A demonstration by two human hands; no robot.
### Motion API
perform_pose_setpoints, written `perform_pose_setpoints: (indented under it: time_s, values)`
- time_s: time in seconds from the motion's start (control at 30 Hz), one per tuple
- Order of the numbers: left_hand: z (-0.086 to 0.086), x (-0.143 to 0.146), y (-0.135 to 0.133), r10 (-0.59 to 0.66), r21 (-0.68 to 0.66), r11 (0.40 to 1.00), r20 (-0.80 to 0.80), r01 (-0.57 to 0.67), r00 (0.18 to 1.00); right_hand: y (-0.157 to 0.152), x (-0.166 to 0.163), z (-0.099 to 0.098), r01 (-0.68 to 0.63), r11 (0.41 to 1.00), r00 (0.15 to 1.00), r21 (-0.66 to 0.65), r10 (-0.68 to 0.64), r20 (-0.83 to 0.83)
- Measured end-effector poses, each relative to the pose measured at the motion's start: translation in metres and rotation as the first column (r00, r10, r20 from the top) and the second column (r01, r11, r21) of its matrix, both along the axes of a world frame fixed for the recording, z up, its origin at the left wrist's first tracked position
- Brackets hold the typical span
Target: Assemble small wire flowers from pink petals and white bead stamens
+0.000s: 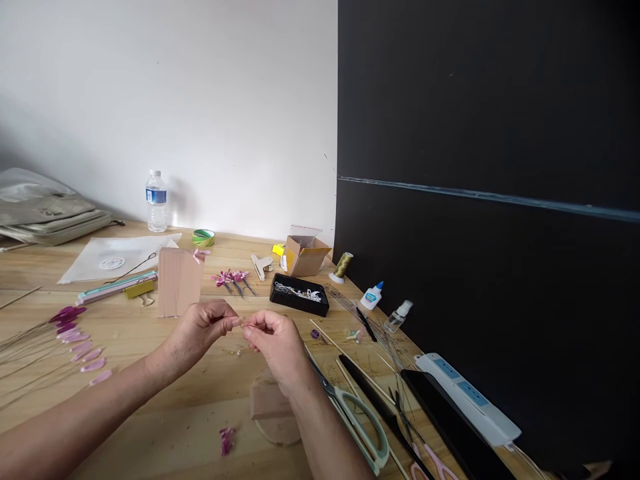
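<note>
Above the middle of the table, my left hand (210,323) and my right hand (273,339) meet fingertip to fingertip. Both are closed in a pinch. Something very small and thin lies between them, too fine to name. Below the fingers, thin strands and a small pale bead (239,353) show. A round wooden disc (275,430) with a block on it is partly covered by my right forearm. Nearest the front lies a magenta petal cluster (227,440). Behind my left hand stands a wooden board (179,283) with a pink petal piece (201,254) at its top corner.
Petals on wires (80,347) lie at left, and purple flower sprigs (233,280) farther back. A black tray (300,295) holds small parts. Green-handled scissors (357,420), a comb (370,393), a glue bottle (371,296) and a power strip (467,397) line the right side.
</note>
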State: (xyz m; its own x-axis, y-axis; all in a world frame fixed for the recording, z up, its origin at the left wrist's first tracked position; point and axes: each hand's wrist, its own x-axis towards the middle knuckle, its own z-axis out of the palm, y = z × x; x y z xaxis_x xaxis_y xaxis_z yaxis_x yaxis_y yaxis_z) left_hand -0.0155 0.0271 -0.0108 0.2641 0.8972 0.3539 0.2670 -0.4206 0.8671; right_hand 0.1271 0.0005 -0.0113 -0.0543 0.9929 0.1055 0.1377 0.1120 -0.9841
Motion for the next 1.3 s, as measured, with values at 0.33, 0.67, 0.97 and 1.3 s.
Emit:
perform_pose_setpoints:
  time_s: [0.33,0.67,0.97,1.3]
  values:
    - [0.003,-0.001,-0.003,-0.066,-0.526,0.825,0.273,0.206,0.960,-0.005,0.000,-0.003,-0.183,0.700,0.571,0.690,-0.496,0.655]
    - [0.001,-0.006,0.004,-0.150,0.005,0.989,-0.055,0.150,0.987,0.002,0.012,0.004,-0.020,0.999,0.999,0.035,0.022,-0.042]
    - [0.002,-0.006,0.000,-0.147,0.081,0.983,-0.178,0.163,0.973,-0.001,0.005,0.006,-0.002,0.997,0.988,-0.071,-0.009,-0.154]
    - [0.001,-0.004,-0.001,-0.160,-0.166,0.971,0.072,0.170,0.985,-0.001,0.004,0.004,0.002,1.000,0.991,0.026,0.001,-0.137]
